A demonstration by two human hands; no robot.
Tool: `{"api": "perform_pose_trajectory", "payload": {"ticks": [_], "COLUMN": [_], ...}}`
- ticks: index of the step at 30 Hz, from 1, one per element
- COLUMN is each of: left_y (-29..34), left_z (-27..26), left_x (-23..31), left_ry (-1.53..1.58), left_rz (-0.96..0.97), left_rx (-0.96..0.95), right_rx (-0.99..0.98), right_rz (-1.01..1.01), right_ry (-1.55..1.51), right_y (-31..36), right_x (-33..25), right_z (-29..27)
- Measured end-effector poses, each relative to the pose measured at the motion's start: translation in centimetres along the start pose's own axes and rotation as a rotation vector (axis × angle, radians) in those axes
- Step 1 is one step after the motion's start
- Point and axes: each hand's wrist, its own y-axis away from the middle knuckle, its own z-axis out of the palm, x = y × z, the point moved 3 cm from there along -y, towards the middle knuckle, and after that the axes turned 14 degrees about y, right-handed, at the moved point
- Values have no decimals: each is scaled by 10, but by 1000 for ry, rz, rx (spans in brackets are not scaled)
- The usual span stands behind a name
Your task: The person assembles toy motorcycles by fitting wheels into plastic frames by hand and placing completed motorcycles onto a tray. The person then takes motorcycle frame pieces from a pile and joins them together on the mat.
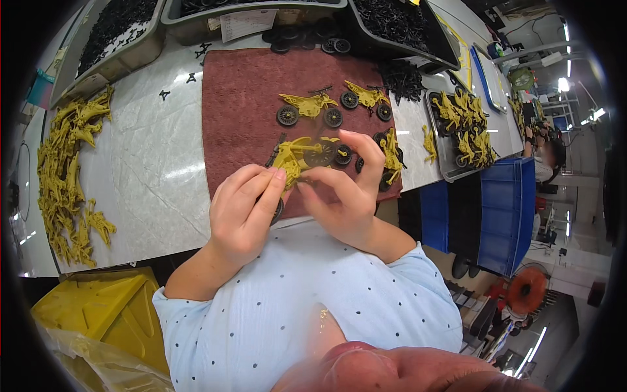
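The left hand (240, 210) clamps a yellow toy motorbike (287, 162), the right hand (349, 196) touches it, grip uncertain; upper-centre wheeled bikes (310, 104) appear assembled, far-left wheelless bodies (62, 173) outstanding.

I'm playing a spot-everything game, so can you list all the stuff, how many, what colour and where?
Table: one, pale grey, centre
Cloth: one, red-brown, on table
Tray: one, silvery, table's right
Held toy motorbike: one, yellow and black, over cloth
Other toy motorbikes: several, yellow and black, on cloth and tray
Bins: three, grey, table's far side
Paper: one, white, on middle bin
Black parts: many, black, in bins and on table
Yellow parts: many, yellow, mostly table's left
Crates: count unclear, blue, right
Big container: one, yellow, lower left
Fan: one, orange, lower right
Shirt: one, pale blue, dotted, on person
Left hand: one, holding motorbike
Right hand: one, at motorbike
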Motion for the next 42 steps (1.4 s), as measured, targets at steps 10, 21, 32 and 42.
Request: {"api": "perform_pose_trajectory", "payload": {"ticks": [10,21,32,42], "left_y": [-8,-1,3,2], "left_z": [1,-11,-9,-16], "left_x": [10,7,3,10], "left_ry": [-149,314,578,446], "left_rz": [128,-173,-344,-116], "left_rx": [-94,23,27,-32], "right_rx": [61,49,-212,-159], "right_rz": [121,80,64,-35], "right_ry": [-71,-504,-826,-829], "right_y": [2,7,19,13], "right_x": [-10,20,9,7], "right_z": [13,19,24,24]}}
